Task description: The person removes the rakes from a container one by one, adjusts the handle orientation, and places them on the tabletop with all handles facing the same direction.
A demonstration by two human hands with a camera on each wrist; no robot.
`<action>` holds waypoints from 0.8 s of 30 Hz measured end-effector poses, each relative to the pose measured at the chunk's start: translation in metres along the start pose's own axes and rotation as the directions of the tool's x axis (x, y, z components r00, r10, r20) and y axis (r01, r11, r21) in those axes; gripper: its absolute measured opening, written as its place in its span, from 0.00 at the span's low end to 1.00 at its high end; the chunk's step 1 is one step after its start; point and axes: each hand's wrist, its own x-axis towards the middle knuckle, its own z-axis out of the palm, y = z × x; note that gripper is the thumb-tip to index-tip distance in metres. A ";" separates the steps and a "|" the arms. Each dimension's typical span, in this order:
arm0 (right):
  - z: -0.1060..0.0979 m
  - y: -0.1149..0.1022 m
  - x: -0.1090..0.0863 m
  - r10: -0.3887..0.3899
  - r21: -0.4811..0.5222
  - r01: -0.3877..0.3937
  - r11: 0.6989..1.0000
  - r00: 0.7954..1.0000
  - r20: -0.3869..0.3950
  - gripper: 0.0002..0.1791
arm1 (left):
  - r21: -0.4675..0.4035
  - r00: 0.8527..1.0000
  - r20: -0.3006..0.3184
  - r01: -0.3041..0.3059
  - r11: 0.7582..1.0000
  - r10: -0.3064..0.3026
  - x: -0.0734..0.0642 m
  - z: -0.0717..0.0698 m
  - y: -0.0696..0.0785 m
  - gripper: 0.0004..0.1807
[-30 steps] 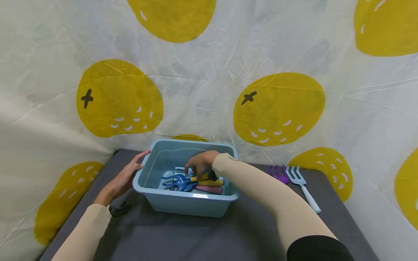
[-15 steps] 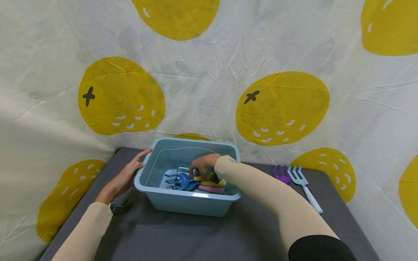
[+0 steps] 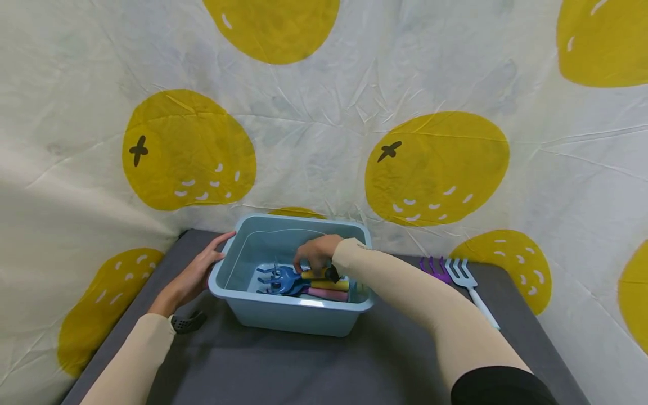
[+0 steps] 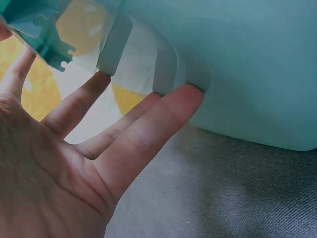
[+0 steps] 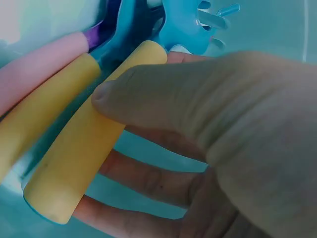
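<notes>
A light blue plastic tub [image 3: 283,315] stands on the grey table with garden hand tools inside. My left hand [image 3: 197,270] touches its left end at the rim; in the left wrist view, straight fingers [image 4: 148,134] press their tips to the outside. My right hand [image 3: 316,253] is down in the tub. It grips a yellow-handled hand rake [image 5: 79,148] with a blue pronged head, thumb across the handle and fingers below. Beside it lie a second yellow handle [image 5: 49,114] and a pink handle [image 5: 39,72]. The blue heads [image 3: 280,280] point left and overlap.
On the table to the right, a purple hand rake [image 3: 435,270] and a pale blue hand fork [image 3: 471,287] lie close together, partly behind my right forearm. A white curtain [image 3: 314,140] with yellow fruit prints hangs behind the table.
The pale prongs behind the blue heads have turned and now show only as a thin upright shape. My right hand shifts slightly on the tools; my left hand stays at the rim.
</notes>
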 end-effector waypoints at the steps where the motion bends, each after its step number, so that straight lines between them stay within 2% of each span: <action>1: -0.002 -0.001 -0.003 0.010 -0.004 -0.010 1.000 1.000 -0.009 0.26 | 0.000 1.000 -0.001 0.003 1.000 -0.003 0.000 0.000 0.000 0.32; 3: -0.005 -0.002 -0.008 0.030 0.003 -0.030 1.000 0.999 -0.028 0.27 | -0.005 1.000 -0.001 0.010 1.000 -0.010 0.001 0.001 -0.001 0.32; 9: -0.020 -0.004 -0.030 0.100 0.108 -0.091 0.990 0.992 -0.082 0.26 | -0.014 1.000 -0.001 0.019 1.000 -0.019 0.000 0.002 -0.001 0.33; 13: -0.031 -0.003 -0.051 0.061 0.125 -0.043 0.991 0.988 -0.144 0.25 | -0.010 1.000 -0.001 0.020 1.000 -0.020 0.000 0.003 -0.001 0.33; 18: -0.041 0.004 -0.080 0.011 0.120 0.018 0.993 0.972 -0.235 0.25 | 0.005 1.000 -0.007 0.016 1.000 -0.016 0.000 0.004 0.001 0.33; 24: -0.052 0.019 -0.114 -0.002 0.127 0.039 0.991 0.961 -0.276 0.25 | -0.007 1.000 -0.006 0.023 1.000 -0.023 -0.001 0.005 0.003 0.34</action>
